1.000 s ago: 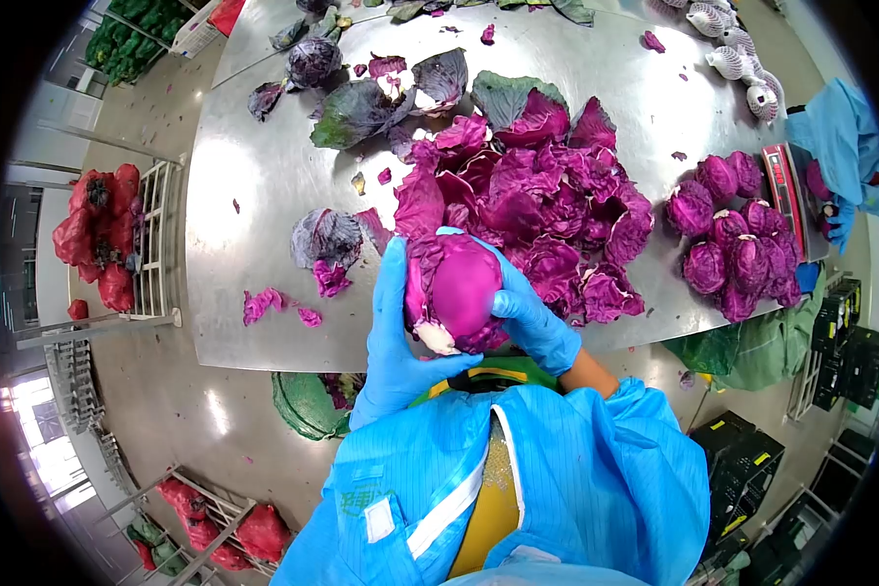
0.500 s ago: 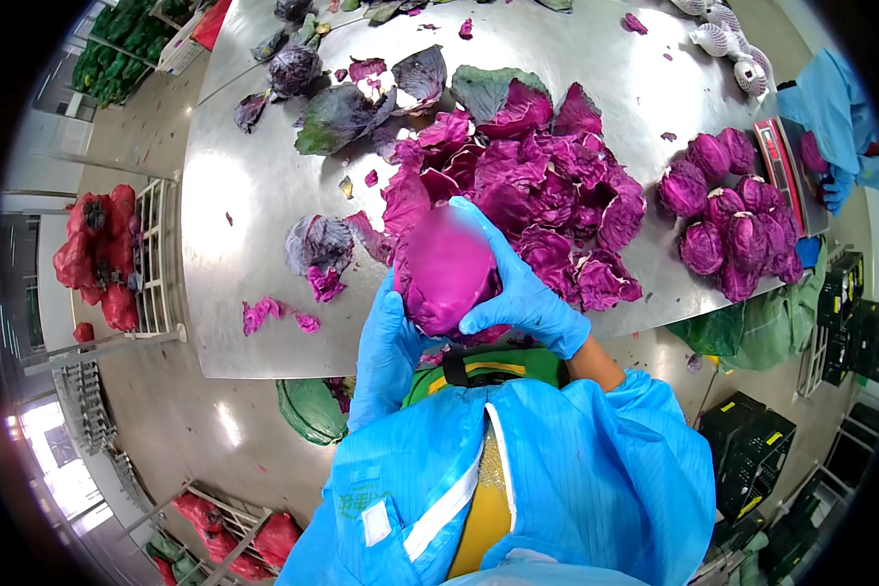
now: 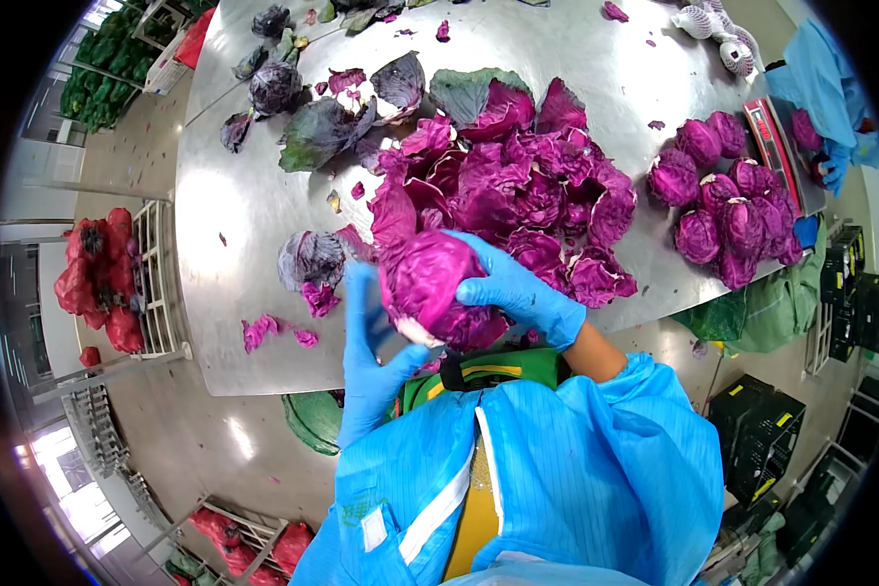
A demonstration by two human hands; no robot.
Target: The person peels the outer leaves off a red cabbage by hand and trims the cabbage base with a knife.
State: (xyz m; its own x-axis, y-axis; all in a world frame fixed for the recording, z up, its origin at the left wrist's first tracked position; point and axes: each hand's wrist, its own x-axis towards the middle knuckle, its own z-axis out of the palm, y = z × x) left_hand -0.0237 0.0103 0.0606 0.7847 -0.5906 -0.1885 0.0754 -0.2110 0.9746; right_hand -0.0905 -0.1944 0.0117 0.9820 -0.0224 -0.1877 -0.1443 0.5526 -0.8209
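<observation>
A red cabbage head (image 3: 435, 288) is held just above the table's front edge, its pale cut stem facing down and left. My gloved right hand (image 3: 523, 298) wraps the cabbage from the right, thumb across its front. On the other side, my gloved left hand (image 3: 376, 366) is spread, its raised fingers slightly blurred and its thumb tip close to the stem. A heap of loose purple cabbage leaves (image 3: 518, 181) lies just beyond. To the left rests a dull, greyish cabbage head (image 3: 310, 261) with torn leaf scraps (image 3: 261, 332) near it.
Several peeled red cabbages (image 3: 742, 220) are grouped at the table's (image 3: 234, 225) right side, beside a red-edged box (image 3: 774, 146). Another person's blue sleeve (image 3: 830, 88) shows there. Dark outer leaves (image 3: 327, 127) lie at the back left. Black crates (image 3: 752, 435) stand on the floor.
The cabbage has been turned, so its veined side and pale stem now show. My left hand has loosened from its side and spread its fingers; my right hand keeps its hold.
</observation>
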